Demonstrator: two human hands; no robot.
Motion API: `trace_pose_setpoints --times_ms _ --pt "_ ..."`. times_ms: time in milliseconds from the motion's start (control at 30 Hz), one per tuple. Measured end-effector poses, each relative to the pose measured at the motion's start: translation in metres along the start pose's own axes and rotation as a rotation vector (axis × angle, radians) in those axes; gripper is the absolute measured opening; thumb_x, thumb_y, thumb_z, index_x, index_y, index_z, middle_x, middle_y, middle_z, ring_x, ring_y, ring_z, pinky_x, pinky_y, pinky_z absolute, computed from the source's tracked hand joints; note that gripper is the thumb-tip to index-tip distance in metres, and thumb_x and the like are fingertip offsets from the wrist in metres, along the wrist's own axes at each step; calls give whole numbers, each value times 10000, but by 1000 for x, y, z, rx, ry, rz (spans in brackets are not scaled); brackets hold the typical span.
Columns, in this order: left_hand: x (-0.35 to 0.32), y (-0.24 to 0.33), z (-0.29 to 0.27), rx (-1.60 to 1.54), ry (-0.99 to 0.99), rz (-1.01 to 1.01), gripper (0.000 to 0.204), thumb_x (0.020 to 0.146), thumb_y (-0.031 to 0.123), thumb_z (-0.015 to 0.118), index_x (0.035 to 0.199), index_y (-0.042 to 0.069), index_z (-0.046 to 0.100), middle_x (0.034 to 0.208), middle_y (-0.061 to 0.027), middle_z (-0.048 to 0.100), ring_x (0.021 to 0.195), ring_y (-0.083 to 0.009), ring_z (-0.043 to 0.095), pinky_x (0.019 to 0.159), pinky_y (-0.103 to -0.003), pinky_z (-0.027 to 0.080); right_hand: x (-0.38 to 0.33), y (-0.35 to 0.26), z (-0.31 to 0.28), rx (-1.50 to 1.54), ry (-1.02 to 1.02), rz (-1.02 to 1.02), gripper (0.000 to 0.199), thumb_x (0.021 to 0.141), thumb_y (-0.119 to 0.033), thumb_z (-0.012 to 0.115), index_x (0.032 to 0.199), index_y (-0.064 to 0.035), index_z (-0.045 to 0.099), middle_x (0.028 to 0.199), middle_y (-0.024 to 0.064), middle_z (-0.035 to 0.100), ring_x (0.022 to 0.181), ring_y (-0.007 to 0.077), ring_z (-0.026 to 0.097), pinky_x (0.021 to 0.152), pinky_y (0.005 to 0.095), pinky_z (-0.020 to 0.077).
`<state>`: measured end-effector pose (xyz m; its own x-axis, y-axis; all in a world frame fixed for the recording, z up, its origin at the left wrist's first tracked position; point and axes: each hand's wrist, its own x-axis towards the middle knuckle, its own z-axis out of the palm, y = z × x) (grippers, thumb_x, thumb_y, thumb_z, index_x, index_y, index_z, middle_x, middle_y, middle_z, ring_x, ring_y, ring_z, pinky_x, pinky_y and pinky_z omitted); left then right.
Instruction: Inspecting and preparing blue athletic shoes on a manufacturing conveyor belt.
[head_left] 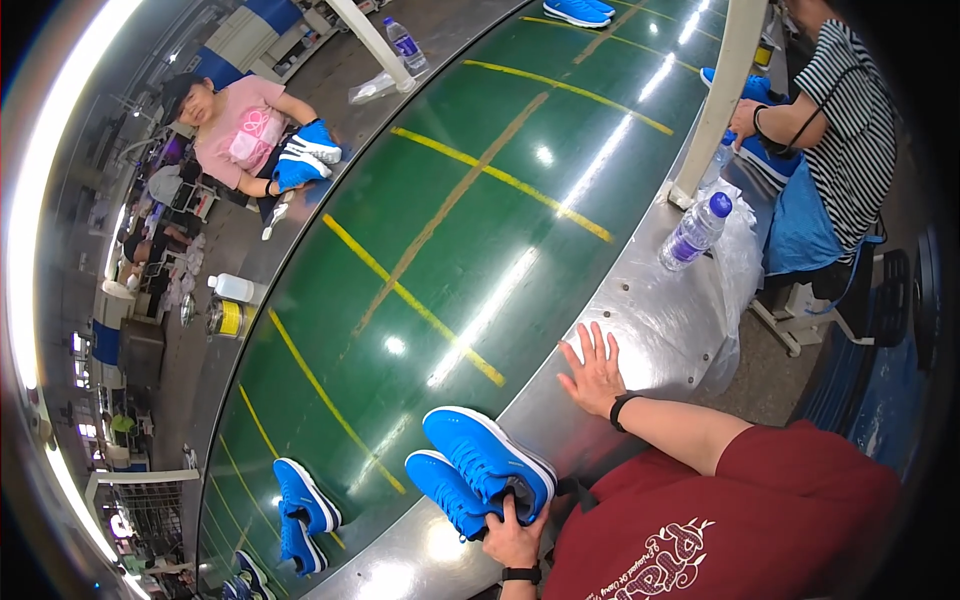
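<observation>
A pair of blue sneakers (pixel 478 462) with white soles is gripped at the heels by my left hand (pixel 515 538). Its fingers reach into the shoe openings, partly hidden there. The toes point toward the green conveyor belt (pixel 440 330), over the metal ledge (pixel 640 330) along its near side. Farther along that ledge, my right hand (pixel 596 372) lies with fingers spread and nothing in it. Another pair of blue sneakers (pixel 300 510) rests on the belt at the lower left, apart from my hands.
Plastic bottles, one with a purple cap (pixel 697 232), stand beside crumpled clear plastic (pixel 735 270) on the ledge. A metal post (pixel 722 100) rises there. One person in stripes (pixel 855 130) and another in pink (pixel 240 130) handle blue shoes. Dark shoes (pixel 250 575) lie lower left.
</observation>
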<state>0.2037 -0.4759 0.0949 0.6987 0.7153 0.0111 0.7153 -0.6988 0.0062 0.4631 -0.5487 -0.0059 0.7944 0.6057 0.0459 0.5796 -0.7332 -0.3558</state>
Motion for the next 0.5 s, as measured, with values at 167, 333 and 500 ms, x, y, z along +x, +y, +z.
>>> trace_pose_setpoints --times_ms 167,333,500 --pt "-5 -1 1 -1 -18 -5 654 582 630 740 1084 225 630 744 -91 509 549 -296 560 455 -392 451 -6 -1 1 4 46 -17 585 851 -393 561 1350 -124 416 1439 251 246 1360 437 168 1070 583 127" --pt "11 3 8 -19 57 -4 634 549 623 763 1032 227 656 720 -99 501 520 -311 539 439 -406 440 -2 5 17 -54 43 -33 605 845 -435 549 1354 -134 420 1447 243 263 1369 427 173 1069 598 140" --pt "-7 -8 17 -15 120 40 619 522 650 753 987 248 679 688 -78 496 476 -283 524 409 -385 422 -25 -1 22 -63 31 -9 628 836 -448 557 1365 -139 420 1451 246 261 1371 432 162 1066 612 126"
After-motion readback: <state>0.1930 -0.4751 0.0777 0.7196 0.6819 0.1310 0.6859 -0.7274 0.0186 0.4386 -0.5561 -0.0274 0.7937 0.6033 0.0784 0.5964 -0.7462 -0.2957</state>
